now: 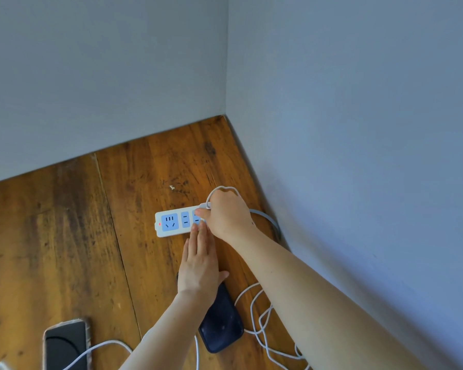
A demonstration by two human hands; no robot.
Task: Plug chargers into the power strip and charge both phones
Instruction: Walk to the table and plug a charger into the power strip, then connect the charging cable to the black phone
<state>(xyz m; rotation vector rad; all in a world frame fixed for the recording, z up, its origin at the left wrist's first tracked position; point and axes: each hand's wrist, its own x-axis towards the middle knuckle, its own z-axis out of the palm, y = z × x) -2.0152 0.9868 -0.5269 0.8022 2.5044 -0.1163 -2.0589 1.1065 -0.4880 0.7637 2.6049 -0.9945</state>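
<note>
Step in hand, by judgement: first charger going into strip (171, 222) at frame centre. Right hand (226, 213) clenched on charger (205, 205); left hand (199, 263) flat, released, steadying strip. Next: press straight down, strip braced.

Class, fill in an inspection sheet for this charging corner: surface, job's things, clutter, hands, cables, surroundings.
Surface: worn wooden floor.
Job's things: white power strip, red light lit; dark phone; second phone at bottom edge.
Clutter: nothing seen.
Hands: right hand grips a white charger over the strip; left hand lies flat, fingertips on the strip.
Cables: white cable loose on floor.
Surroundings: grey walls meet in a corner.
</note>
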